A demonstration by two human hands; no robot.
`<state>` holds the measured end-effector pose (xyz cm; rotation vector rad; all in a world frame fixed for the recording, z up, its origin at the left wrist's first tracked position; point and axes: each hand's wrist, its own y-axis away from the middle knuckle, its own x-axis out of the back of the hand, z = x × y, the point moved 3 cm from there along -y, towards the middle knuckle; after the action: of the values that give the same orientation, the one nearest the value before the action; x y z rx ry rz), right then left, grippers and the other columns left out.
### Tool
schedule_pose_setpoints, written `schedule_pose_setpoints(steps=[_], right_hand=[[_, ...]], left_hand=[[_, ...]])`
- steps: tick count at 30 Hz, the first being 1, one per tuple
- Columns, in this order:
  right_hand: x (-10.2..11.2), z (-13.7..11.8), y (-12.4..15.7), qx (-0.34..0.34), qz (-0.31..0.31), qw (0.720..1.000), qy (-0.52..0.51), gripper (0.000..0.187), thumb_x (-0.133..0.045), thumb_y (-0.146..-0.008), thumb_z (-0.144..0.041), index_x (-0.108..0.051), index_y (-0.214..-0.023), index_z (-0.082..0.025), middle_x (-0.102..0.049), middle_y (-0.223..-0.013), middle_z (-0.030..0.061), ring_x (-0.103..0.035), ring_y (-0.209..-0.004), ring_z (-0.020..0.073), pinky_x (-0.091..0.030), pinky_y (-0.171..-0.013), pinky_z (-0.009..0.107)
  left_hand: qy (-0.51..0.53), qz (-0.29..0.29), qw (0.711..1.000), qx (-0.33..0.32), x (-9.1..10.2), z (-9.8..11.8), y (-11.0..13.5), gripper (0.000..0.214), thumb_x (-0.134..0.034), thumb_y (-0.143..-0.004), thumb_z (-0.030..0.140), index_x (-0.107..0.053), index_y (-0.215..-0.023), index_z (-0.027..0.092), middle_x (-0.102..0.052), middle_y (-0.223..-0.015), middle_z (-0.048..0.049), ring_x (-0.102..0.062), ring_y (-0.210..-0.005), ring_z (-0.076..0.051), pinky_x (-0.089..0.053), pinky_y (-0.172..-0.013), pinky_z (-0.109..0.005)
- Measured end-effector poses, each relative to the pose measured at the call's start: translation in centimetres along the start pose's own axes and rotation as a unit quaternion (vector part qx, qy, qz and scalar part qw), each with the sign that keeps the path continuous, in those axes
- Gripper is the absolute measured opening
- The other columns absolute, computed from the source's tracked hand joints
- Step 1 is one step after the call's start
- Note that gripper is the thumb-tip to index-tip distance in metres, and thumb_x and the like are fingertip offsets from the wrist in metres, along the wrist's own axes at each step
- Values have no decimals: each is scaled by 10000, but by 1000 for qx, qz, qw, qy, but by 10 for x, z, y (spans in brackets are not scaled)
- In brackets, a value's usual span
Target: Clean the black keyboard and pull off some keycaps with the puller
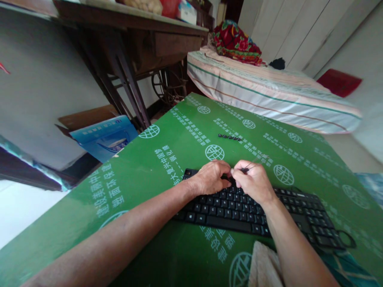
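Observation:
A black keyboard (227, 212) lies on the green table, slightly slanted. Over its upper rows my left hand (212, 177) has thumb and fingers curled together; whatever is between them is hidden. Right beside it, my right hand (251, 180) is closed, its fingertips meeting those of the left. A small, thin dark object (244, 170) shows in the right hand's grip, too little visible to name. Beyond the hands, several small black pieces that look like keycaps (229, 137) lie in a row on the table.
The green tabletop (167, 159) carries white print. A pale cloth (265, 265) lies at the near edge under my right forearm. The keyboard's cable (348, 238) loops at right. A blue box (104, 137) sits left of the table; a bed (269, 95) stands beyond.

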<state>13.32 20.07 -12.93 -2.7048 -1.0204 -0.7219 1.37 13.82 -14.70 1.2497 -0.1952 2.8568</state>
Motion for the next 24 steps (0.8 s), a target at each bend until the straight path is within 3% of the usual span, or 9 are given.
schedule_pose_setpoints(steps=[15,24], right_hand=[[0,3,0,-24,-49,998,-19,126,-598,-691,-276,-538,-632,-183,-522,-419,-61,-397,-311,57,-273,-309,151],[-2,8,0,-54,-51,997,-18,87,-552,-691,-255,-533,-641,-187,-565,-444,-43,-485,-304,93,-333,-319,169]], left_hand=[[-8,-8,999,45,0,4,2,118,-608,-729,185,-656,-835,166,-682,-917,-52,-633,-891,-203,-507,-787,-304],[-17,-9,998,54,0,6,2,113,-591,-726,183,-650,-822,178,-680,-892,-39,-632,-860,-189,-501,-769,-288]])
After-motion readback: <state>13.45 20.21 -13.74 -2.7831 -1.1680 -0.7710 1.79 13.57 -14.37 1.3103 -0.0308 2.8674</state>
